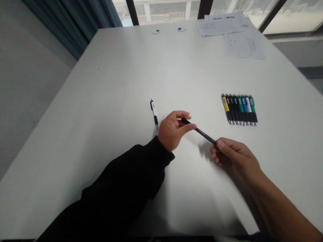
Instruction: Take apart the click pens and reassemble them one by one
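A slim black pen [205, 135] is held above the table between both hands, slanting down toward the right. My left hand [174, 129] is closed on its upper left end, thumb and fingers pinching it. At the other end, my right hand [236, 156] grips the pen between thumb and forefinger. Just left of my left hand lies a white and black click pen [154, 113], flat on the table with its tip toward me. Several click pens [239, 110] in yellow, black, green, blue and white lie side by side in a row, beyond my right hand.
The white table [121, 87] carries printed papers [243, 43] at its far right corner. Two small white round pieces [156, 31] with dark spots sit along the far edge. A blue-grey curtain [73, 25] hangs at the left, beside the window.
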`<state>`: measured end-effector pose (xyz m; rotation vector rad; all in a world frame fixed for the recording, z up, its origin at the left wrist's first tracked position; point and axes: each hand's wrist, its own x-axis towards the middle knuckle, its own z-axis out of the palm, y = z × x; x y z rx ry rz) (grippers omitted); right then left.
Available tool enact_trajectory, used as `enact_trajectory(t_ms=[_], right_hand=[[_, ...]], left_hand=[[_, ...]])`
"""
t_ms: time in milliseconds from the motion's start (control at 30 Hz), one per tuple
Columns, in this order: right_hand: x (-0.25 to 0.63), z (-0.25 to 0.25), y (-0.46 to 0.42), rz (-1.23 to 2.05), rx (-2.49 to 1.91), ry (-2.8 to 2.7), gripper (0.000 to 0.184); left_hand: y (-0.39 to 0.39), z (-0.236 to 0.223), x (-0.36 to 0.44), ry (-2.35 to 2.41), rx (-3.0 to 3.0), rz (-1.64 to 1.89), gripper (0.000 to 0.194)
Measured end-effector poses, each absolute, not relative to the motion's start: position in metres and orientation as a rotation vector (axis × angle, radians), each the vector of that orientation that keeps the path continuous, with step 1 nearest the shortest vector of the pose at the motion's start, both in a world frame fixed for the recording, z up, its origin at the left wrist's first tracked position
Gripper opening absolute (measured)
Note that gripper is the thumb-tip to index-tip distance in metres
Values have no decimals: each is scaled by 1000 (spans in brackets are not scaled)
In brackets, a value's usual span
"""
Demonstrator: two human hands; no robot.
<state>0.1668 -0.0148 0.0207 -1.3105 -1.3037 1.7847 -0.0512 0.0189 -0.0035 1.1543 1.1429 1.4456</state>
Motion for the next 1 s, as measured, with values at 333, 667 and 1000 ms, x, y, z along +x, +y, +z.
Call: enact_trajectory(t_ms=[333,667,1000], right_hand=[[99,5,7,2290,-782,-1031,28],[106,1,6,2249,-852,-883,28],[103,2,6,2234,-898,-892,31]], left_hand=[[33,2,-47,761,646,1347,49],[40,6,-66,624,573,1188,47],[38,4,-63,720,549,1207,43]])
